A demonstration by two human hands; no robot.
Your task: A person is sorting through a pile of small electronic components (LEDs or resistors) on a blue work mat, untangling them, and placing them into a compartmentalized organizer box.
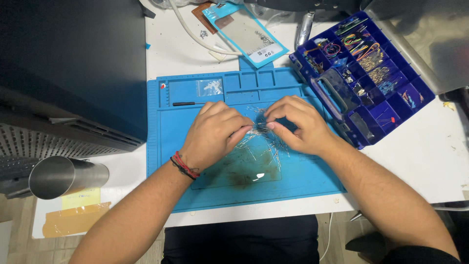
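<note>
Both of my hands rest over a blue silicone work mat (312, 181) on a white table. A scattered pile of thin metal wire leads (266, 146) lies on the mat between and under them. My left hand (212, 134), with red and black cords at the wrist, has its fingers curled down onto the pile. My right hand (295, 122) pinches some of the thin leads at its fingertips, which nearly touch the left hand's fingers. What lies under the palms is hidden.
A blue compartment box (364, 78) of small electronic parts stands open at the right. A clear bag (210, 87) and a black stick (183, 103) lie in the mat's upper trays. A blue-edged pouch (244, 32) lies behind. A metal cylinder (66, 176) and a dark case (73, 73) are at the left.
</note>
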